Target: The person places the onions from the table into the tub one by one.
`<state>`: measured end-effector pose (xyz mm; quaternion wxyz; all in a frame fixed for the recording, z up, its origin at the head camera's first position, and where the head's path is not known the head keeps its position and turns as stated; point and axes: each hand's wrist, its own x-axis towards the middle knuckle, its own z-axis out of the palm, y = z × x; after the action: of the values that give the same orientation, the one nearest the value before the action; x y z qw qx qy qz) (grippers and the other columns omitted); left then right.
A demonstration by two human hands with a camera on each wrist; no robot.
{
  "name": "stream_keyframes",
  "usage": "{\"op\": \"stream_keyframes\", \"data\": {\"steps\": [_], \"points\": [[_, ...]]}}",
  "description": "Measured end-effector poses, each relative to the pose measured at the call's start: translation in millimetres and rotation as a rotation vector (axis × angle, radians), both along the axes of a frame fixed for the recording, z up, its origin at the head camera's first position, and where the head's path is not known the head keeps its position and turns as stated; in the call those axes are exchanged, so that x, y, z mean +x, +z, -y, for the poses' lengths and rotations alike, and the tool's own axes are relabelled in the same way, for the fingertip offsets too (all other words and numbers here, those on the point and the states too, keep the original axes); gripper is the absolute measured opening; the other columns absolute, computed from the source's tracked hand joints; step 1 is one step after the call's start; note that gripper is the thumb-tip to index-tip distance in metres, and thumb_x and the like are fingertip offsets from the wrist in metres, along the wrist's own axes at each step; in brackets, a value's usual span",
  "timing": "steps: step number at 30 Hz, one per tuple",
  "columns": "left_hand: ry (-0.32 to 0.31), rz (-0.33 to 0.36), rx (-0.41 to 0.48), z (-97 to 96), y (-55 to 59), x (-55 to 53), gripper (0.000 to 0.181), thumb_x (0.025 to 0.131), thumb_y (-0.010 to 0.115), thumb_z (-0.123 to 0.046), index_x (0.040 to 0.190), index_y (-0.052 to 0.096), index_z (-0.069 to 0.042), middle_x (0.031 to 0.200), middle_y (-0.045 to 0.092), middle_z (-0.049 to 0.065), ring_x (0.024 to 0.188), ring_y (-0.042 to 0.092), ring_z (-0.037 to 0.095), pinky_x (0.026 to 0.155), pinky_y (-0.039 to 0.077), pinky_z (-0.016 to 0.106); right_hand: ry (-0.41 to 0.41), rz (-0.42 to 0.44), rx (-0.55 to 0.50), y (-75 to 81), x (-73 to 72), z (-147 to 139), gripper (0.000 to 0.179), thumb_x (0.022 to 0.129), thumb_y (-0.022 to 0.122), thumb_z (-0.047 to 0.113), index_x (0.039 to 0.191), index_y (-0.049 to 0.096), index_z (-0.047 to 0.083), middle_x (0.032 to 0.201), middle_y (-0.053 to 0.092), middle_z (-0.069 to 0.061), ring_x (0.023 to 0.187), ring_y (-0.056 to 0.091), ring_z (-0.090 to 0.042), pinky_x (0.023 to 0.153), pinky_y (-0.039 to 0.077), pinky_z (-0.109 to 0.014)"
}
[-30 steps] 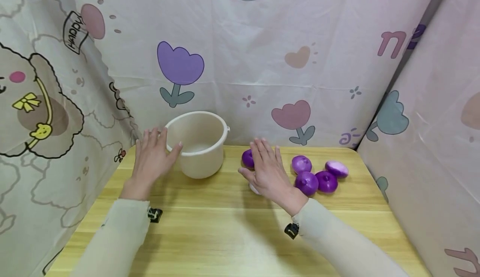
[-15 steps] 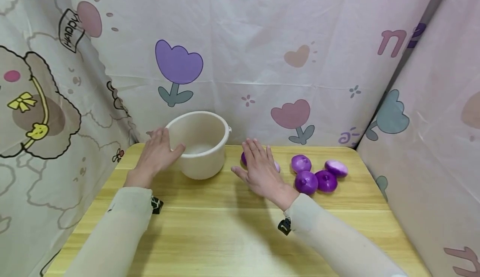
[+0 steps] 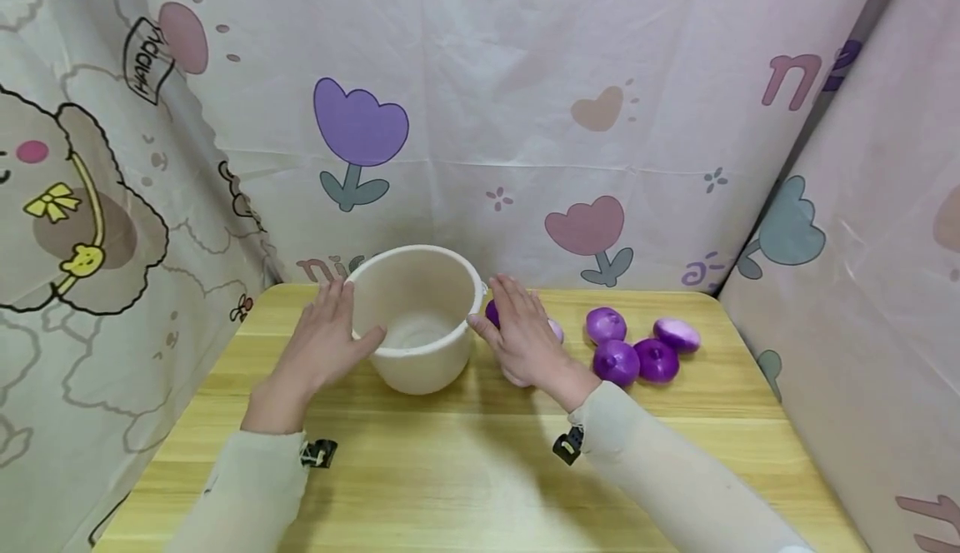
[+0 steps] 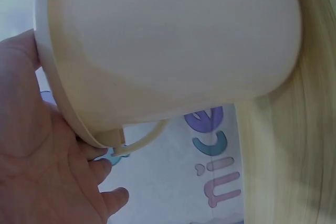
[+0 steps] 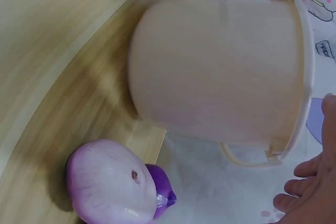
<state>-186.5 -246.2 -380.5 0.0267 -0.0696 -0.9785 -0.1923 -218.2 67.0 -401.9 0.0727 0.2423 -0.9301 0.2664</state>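
A cream plastic bucket point(image 3: 423, 374) stands upright on the wooden table, its mouth facing up. My left hand point(image 3: 318, 349) touches the left side of its rim with fingers extended and thumb spread. In the left wrist view, the same hand point(image 4: 47, 145) lies along the rim. My right hand point(image 3: 528, 341) is at the bucket's right side, fingers straight, holding nothing; the right wrist view shows a gap between this hand point(image 5: 310, 187) and the rim. Below the right hand sit a pale purple onion half point(image 5: 110, 182) and a dark purple one point(image 5: 164, 190), partly hidden in the head view.
Several purple onion halves point(image 3: 617, 363) are grouped on the right of the table point(image 3: 442, 478). One rests tilted, with its pale side point(image 3: 677, 334) showing. A patterned curtain point(image 3: 480, 103) hangs close behind the table and along both sides.
The bucket has shifted to the right and nearer to me, with my left hand following at its rim. My right hand has moved slightly left, then stayed beside the onions.
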Motion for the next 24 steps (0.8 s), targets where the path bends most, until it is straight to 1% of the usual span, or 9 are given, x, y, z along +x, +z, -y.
{"op": "stream_keyframes", "data": {"steps": [5, 8, 11, 14, 18, 21, 24], "points": [[-0.029, -0.018, 0.014, -14.6, 1.0, 26.6, 0.101, 0.101, 0.060, -0.053, 0.165, 0.013, 0.009, 0.173, 0.006, 0.032, 0.160, 0.005, 0.051, 0.127, 0.006, 0.071, 0.028, 0.065, -0.035, 1.5, 5.8, -0.5, 0.079, 0.109, 0.051, 0.048, 0.167, 0.024, 0.001, 0.174, 0.019, -0.022, 0.161, 0.021, -0.039, 0.132, 0.016, -0.055], [-0.035, -0.031, 0.016, -26.2, 1.4, 42.6, 0.101, 0.100, 0.061, -0.055, 0.165, 0.017, 0.009, 0.173, 0.009, 0.031, 0.161, 0.007, 0.050, 0.128, 0.007, 0.071, 0.023, 0.098, -0.055, 5.1, 13.3, -2.4, 0.077, 0.106, 0.056, 0.037, 0.166, 0.025, 0.000, 0.173, 0.023, -0.022, 0.160, 0.025, -0.039, 0.132, 0.019, -0.053], [-0.045, -0.026, 0.015, -35.1, 1.2, 55.3, 0.103, 0.100, 0.060, -0.061, 0.165, 0.019, 0.008, 0.174, 0.009, 0.028, 0.162, 0.007, 0.047, 0.129, 0.007, 0.068, 0.016, 0.119, -0.070, 9.7, 20.7, -6.8, 0.078, 0.099, 0.061, 0.025, 0.164, 0.029, -0.001, 0.170, 0.030, -0.022, 0.158, 0.030, -0.039, 0.131, 0.023, -0.053], [-0.055, -0.016, 0.016, -37.1, 2.1, 63.3, 0.103, 0.101, 0.056, -0.063, 0.165, 0.019, 0.008, 0.174, 0.008, 0.026, 0.162, 0.007, 0.046, 0.130, 0.007, 0.067, 0.035, 0.127, -0.067, 12.7, 25.3, -11.9, 0.079, 0.094, 0.063, 0.021, 0.163, 0.033, -0.001, 0.169, 0.034, -0.021, 0.156, 0.034, -0.040, 0.130, 0.026, -0.053], [-0.045, -0.023, 0.011, -32.8, 2.4, 69.6, 0.091, 0.106, 0.052, -0.055, 0.165, 0.020, 0.006, 0.174, 0.011, 0.025, 0.162, 0.007, 0.045, 0.129, 0.005, 0.069, 0.078, 0.137, -0.047, 14.2, 31.6, -18.6, 0.078, 0.093, 0.064, 0.022, 0.163, 0.035, 0.000, 0.168, 0.035, -0.021, 0.155, 0.036, -0.041, 0.130, 0.027, -0.054], [-0.048, -0.045, 0.011, -29.1, 0.9, 72.8, 0.081, 0.108, 0.051, -0.048, 0.165, 0.025, 0.003, 0.173, 0.020, 0.023, 0.163, 0.010, 0.043, 0.129, 0.003, 0.070, 0.103, 0.130, -0.037, 14.8, 36.4, -23.6, 0.079, 0.092, 0.064, 0.022, 0.162, 0.036, 0.000, 0.168, 0.035, -0.022, 0.155, 0.036, -0.040, 0.130, 0.027, -0.054], [-0.066, -0.109, 0.001, -27.3, 0.3, 76.3, 0.073, 0.108, 0.054, -0.042, 0.162, 0.034, 0.003, 0.169, 0.032, 0.023, 0.160, 0.021, 0.043, 0.129, 0.007, 0.068, 0.115, 0.121, -0.034, 15.2, 39.6, -27.5, 0.079, 0.092, 0.064, 0.021, 0.162, 0.036, 0.000, 0.168, 0.035, -0.021, 0.156, 0.035, -0.038, 0.130, 0.027, -0.052]]}}
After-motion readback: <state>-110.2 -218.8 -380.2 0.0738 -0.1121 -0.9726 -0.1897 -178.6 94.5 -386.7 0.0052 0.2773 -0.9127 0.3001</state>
